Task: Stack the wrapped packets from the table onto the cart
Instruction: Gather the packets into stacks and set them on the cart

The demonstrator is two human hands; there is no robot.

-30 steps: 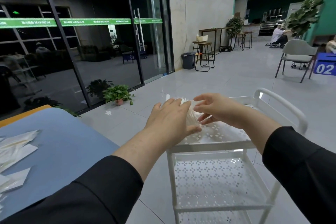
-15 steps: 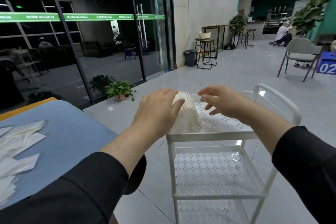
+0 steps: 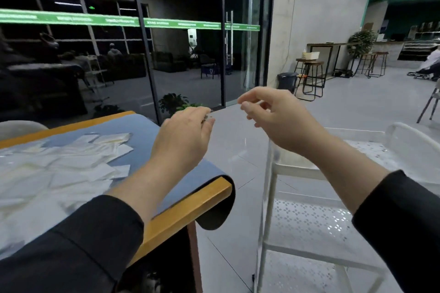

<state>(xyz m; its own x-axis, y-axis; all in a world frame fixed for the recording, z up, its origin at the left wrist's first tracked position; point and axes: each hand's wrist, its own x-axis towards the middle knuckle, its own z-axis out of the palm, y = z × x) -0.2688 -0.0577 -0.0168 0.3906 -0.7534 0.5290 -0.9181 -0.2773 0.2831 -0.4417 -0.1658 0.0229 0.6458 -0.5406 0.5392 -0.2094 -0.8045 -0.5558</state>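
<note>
The wooden-edged counter on my left carries a blue mat that hangs over its rounded corner, and spread across that mat is a loose heap of white wrapped packets. They overlap one another at all angles; motion blur smears them, so I cannot count them or read anything on the wrappers, and the heap runs off the left edge of the view.

On my right stands the white perforated metal cart. Its top tray is partly behind my right forearm and cut off at the right side, so I cannot tell what, if anything, lies in it. The lower shelf that shows through the frame has only its punched pattern visible. The cart's rounded handle is pale and blurred against the floor.

My left hand hangs in the air above the far corner of the counter, beside the packets but not touching them. Its fingers curl loosely downward and hold nothing that I can see.

My right hand floats between the counter and the cart, above the cart's near corner post. Its fingers are relaxed and slightly bent, thumb and forefinger near each other, with nothing between them.

Both forearms are bare up to dark sleeves. A small green potted plant is half hidden behind my left hand.
</note>
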